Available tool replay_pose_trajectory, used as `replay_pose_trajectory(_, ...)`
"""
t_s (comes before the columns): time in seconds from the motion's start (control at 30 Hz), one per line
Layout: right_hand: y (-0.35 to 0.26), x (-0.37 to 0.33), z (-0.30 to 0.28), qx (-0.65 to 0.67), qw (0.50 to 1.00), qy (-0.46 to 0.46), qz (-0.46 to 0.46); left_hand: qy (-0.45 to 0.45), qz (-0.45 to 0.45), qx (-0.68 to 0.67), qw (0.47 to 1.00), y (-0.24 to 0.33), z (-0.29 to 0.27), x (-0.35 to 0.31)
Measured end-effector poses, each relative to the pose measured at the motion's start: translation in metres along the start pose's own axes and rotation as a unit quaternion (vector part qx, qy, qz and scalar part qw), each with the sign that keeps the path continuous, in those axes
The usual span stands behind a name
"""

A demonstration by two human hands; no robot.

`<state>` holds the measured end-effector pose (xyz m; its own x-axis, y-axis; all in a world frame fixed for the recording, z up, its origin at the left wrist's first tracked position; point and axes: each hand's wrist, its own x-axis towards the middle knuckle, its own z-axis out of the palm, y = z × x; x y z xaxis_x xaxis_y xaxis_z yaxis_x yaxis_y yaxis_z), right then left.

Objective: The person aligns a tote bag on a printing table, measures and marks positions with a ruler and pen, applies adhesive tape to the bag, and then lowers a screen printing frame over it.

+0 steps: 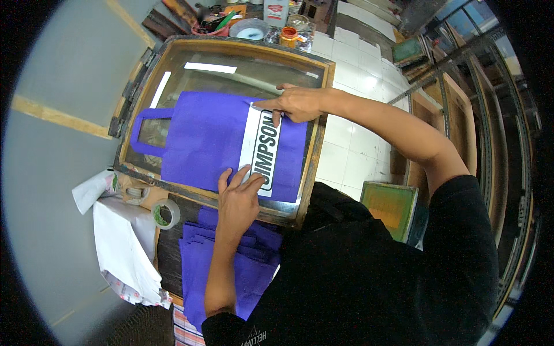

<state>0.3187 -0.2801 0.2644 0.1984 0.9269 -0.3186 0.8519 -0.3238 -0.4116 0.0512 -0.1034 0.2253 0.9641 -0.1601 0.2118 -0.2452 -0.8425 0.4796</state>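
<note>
A purple cloth tote bag [202, 130] lies flat on a glass plate in a wooden frame [314, 135], its handle toward the left. Across the bag's right part runs a white strip [252, 135] printed with bold black lettering inside an outline. My right hand [297, 104] rests on the strip's far end, index finger stretched out along its edge and thumb on the print. At the near end, my left hand [238, 196] has its fingers spread, with fingertips touching the strip and the bag. Neither hand grips anything that I can see.
More purple bags [216, 262] lie piled below the frame, beside a tape roll [166, 214] and white paper [124, 239]. Behind stand an orange jar [288, 38], a bowl [249, 29] and a grey container [276, 12]. Wooden-framed screens [389, 210] and racks [459, 115] are at right.
</note>
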Motion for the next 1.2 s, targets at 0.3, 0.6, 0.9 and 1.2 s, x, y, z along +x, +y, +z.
replay_pose_trajectory(0.3,0.006,-0.006,0.012,0.055,0.998,0.034,0.023,-0.011,0.020,-0.013,1.000,-0.008,-0.003,0.000)
replay_pose_trajectory(0.6,-0.010,0.000,0.001,0.031,0.996,-0.001,0.084,0.013,0.097,0.019,0.995,-0.012,0.000,0.017)
replay_pose_trajectory(0.9,-0.014,-0.003,0.008,0.022,0.996,0.045,0.069,0.010,0.102,0.100,0.990,-0.019,0.021,0.062)
replay_pose_trajectory(1.2,-0.013,-0.063,0.052,0.329,0.855,0.371,0.150,-0.027,0.055,0.091,0.994,-0.027,0.027,0.072)
